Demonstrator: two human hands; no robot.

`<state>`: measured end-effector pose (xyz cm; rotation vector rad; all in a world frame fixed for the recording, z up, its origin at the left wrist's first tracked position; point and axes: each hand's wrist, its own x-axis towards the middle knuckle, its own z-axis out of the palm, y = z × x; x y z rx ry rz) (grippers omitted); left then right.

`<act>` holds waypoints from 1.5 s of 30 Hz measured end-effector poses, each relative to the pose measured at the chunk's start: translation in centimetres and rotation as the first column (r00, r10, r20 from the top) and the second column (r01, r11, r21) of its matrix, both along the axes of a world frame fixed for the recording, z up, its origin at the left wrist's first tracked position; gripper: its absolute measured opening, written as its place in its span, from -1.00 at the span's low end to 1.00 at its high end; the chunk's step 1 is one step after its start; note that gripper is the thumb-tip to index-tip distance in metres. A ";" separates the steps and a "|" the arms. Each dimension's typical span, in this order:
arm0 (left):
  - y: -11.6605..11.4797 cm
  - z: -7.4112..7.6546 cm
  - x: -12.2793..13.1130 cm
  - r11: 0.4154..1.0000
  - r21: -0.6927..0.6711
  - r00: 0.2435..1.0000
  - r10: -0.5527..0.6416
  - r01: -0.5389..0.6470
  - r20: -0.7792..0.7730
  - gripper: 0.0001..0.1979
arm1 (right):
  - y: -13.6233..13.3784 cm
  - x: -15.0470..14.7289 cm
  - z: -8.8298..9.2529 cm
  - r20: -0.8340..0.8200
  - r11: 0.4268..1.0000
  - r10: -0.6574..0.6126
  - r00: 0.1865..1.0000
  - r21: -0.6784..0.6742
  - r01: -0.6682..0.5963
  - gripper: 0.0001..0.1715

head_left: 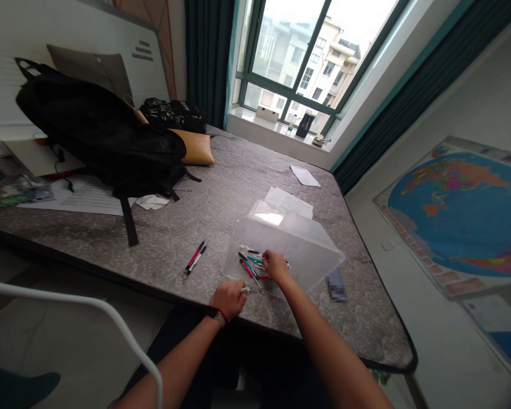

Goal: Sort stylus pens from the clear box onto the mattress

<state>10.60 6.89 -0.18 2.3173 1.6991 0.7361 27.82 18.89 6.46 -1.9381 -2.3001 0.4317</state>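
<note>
Centrally, on a desk [238, 176] with a grey, stone-patterned cover, a translucent plastic box [310, 258] is seen close to the near edge, in front of the person. A loose cluster of pens [246, 268], in red, black, blue and silver tones, is contained in it. The right hand [276, 266] is placed inside the box, over the right side of the cluster; its fingers are bent down among the pens, but whether one is gripped cannot be told. The left hand [229, 297] is set at the box's near left corner, with its fingers curled. Something small and white is seen at its fingertips, though what it is, and whether it is held, cannot be made out.

To the left of the box, on the desk, a red-and-black pen [194, 258] and a white-and-black pen [196, 262] are laid side by side, slanted the same way. Just right of the box, a small object [336, 285] is blurred out. Behind the box, paper sheets [289, 201] are spread. The far left is filled by a black backpack [111, 125], with a tan pouch [198, 147] beside it. Beyond the desk, buildings are framed by a window [298, 62], and a world map [464, 210] is mounted on the right-hand wall.
</note>
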 end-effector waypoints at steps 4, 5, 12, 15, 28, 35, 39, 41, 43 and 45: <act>0.0 0.2 0.1 1.000 -0.005 1.000 -0.004 0.004 -0.026 -0.85 | 0.8 -0.8 0.2 0.047 0.998 0.046 0.998 -0.038 -0.044 -0.77; 0.0 0.2 0.0 1.000 -0.008 1.000 -0.009 0.009 -0.030 -0.85 | 0.9 -1.1 0.3 0.048 0.998 0.056 0.997 -0.030 -0.054 -0.77; 0.1 0.4 -0.1 0.999 -0.028 0.999 -0.028 0.027 -0.029 -0.86 | 2.8 -5.2 0.7 0.114 0.991 0.136 0.984 -0.014 -0.135 -0.69; 0.1 0.4 -0.1 0.999 -0.028 1.000 -0.026 0.025 -0.016 -0.86 | 3.7 -7.1 -0.1 0.153 0.994 0.111 0.982 -0.035 -0.107 -0.69; 0.1 0.8 -0.2 0.999 -0.043 1.000 -0.029 0.029 0.003 -0.86 | 4.8 -7.6 -1.0 0.241 0.980 0.168 0.956 -0.149 -0.135 -0.77; 0.0 0.7 -0.2 1.000 -0.018 1.000 -0.021 0.021 0.008 -0.86 | 3.4 -6.3 -0.2 0.154 0.988 0.152 0.976 -0.057 -0.145 -0.76; 0.0 0.5 -0.2 1.000 -0.017 0.999 -0.019 0.019 0.028 -0.85 | -0.4 -3.8 -1.0 -0.336 0.995 -0.052 0.940 0.064 0.078 -0.82; 0.0 0.5 -0.3 0.999 -0.017 0.999 -0.029 0.030 0.039 -0.84 | -3.4 -2.2 -1.7 -0.593 0.985 -0.110 0.798 0.043 0.167 -0.77; -0.1 0.8 -0.3 0.999 -0.015 0.998 -0.036 0.037 0.050 -0.83 | -6.6 -0.9 -2.5 -0.771 0.975 -0.194 0.607 -0.081 0.209 -0.68; -0.2 1.1 -0.4 0.999 -0.013 0.998 -0.029 0.030 0.059 -0.79 | -9.5 0.0 -3.3 -0.862 0.958 -0.264 0.433 -0.183 0.220 -0.62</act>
